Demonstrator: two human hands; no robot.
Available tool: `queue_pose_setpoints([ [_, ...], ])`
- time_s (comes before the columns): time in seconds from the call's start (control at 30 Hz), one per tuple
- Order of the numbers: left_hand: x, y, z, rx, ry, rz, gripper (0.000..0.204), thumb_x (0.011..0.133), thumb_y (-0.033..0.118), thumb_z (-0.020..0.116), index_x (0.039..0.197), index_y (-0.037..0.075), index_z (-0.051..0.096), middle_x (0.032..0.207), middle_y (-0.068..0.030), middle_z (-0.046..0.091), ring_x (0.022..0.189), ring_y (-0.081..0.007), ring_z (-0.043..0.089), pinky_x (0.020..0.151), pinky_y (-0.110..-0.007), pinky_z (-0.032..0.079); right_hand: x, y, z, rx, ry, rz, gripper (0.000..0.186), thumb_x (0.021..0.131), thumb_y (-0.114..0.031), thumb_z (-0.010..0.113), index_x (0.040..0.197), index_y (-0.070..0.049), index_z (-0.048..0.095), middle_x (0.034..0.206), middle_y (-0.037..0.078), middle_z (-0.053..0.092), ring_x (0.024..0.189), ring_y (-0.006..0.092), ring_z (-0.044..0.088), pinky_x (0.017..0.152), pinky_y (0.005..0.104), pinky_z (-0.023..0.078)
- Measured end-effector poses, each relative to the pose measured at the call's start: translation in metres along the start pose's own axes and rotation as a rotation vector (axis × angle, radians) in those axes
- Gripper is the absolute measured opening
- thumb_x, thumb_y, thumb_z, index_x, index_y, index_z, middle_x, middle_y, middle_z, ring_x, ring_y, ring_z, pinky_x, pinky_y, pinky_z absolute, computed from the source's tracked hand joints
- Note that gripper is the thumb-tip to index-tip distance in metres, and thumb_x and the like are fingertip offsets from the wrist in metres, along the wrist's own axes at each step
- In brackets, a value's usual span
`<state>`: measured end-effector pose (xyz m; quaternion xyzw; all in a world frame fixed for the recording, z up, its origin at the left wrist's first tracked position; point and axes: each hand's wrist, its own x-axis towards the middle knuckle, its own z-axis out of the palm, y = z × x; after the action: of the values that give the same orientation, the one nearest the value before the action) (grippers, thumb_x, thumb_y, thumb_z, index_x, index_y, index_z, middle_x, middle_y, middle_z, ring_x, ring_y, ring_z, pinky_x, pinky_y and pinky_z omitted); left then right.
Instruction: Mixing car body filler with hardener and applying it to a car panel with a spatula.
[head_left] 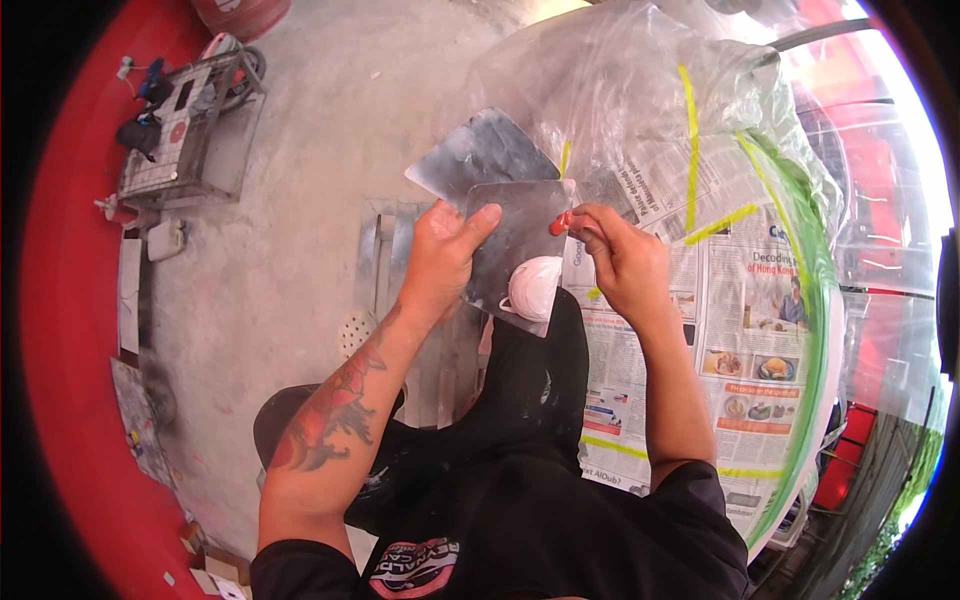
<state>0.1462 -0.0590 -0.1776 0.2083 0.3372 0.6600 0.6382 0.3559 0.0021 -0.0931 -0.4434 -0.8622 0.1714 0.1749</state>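
My left hand (440,255) grips a flat grey mixing plate (500,225), its thumb lying on top. A smooth mound of whitish-pink putty (535,287) sits near the plate's lower right corner, with a thin curl at its left side. Beyond the upper edge, a second dark grey sheet (487,155) sticks out at an angle; how it is held is hidden. At the plate's right edge my right hand (630,262) is closed, pinching a small red piece (561,223) that looks like a tube end. Most of that piece is hidden by the fingers.
Close on my right stands a large form masked with newspaper (650,370), yellow tape (691,150) and clear plastic sheeting (620,70). A metal-framed cart (185,135) stands far left by the red wall (80,250). My knee (545,350) is under the plate.
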Motion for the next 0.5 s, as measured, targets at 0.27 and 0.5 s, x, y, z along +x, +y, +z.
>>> queue_pose_setpoints([
  [0.27, 0.014, 0.036, -0.002, -0.155, 0.19, 0.063, 0.042, 0.105, 0.026, 0.063, 0.134, -0.002, 0.051, 0.127, -0.013, 0.066, 0.112, -0.0209, 0.067, 0.095, -0.038, 0.055, -0.027, -0.016, 0.055, 0.862, -0.345, 0.32, 0.049, 0.102, 0.002, 0.047, 0.15, -0.001, 0.032, 0.13, 0.013, 0.062, 0.095, 0.0145, 0.063, 0.087, 0.0287, 0.051],
  [0.5, 0.029, 0.092, -0.042, -0.296, 0.431, 0.322, 0.036, 0.108, 0.025, 0.056, 0.133, -0.002, 0.053, 0.129, -0.0146, 0.065, 0.113, -0.0267, 0.067, 0.1, -0.045, 0.055, -0.02, -0.021, 0.241, 0.794, -0.507, 0.251, 0.024, 0.098, -0.008, 0.062, 0.121, -0.004, 0.061, 0.111, 0.014, 0.071, 0.096, 0.0263, 0.073, 0.082, 0.0371, 0.057],
])
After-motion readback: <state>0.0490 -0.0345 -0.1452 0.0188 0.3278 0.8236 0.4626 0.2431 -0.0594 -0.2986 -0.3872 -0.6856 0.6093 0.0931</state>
